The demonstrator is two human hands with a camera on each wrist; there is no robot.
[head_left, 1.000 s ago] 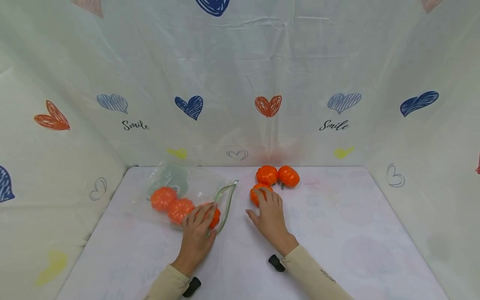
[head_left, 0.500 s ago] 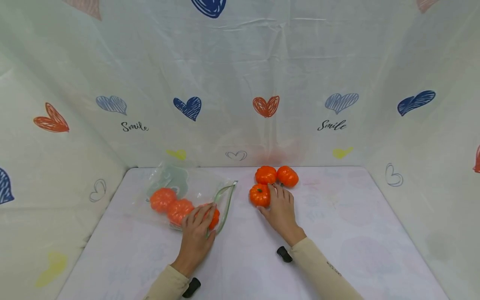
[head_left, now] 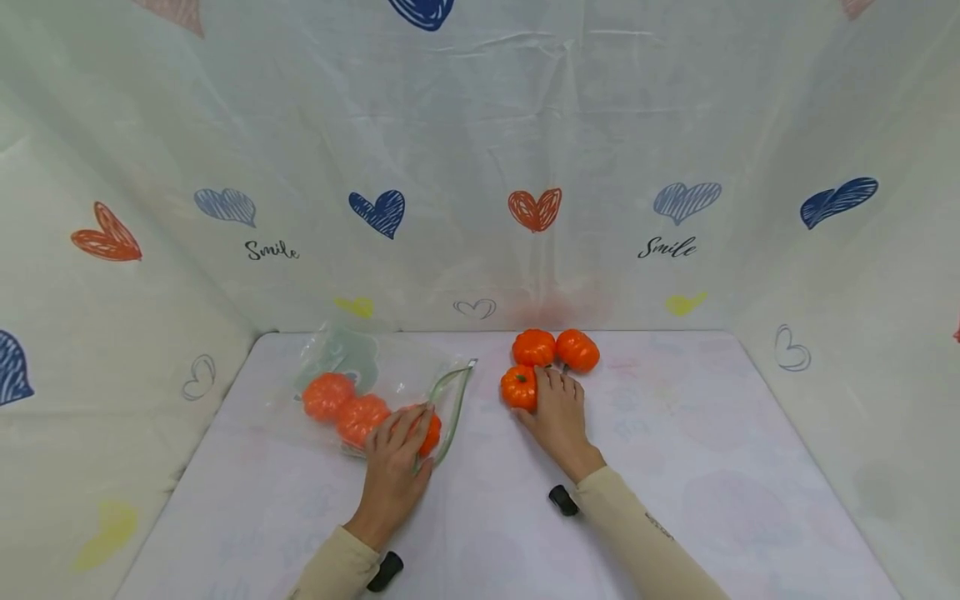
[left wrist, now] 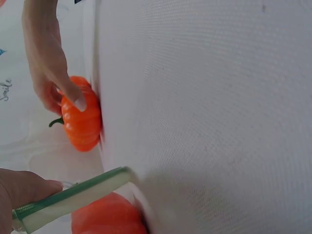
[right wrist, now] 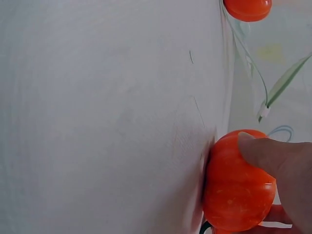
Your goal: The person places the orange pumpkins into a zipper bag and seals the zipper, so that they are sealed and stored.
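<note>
Right hand [head_left: 558, 421] curled round a glossy, ribbed orange pumpkin [head_left: 517, 387] on the tabletop [head_left: 675, 467]; left hand [head_left: 393, 475], fingers extended, resting on the clear, wrinkled plastic bag [head_left: 408, 375] above a bagged pumpkin [head_left: 433, 436]. The smooth skin could slip from a loose grip or jostle the adjoining pumpkins [head_left: 534, 347]; limp film could fold, narrowing the green-edged mouth [left wrist: 75, 197]
</note>
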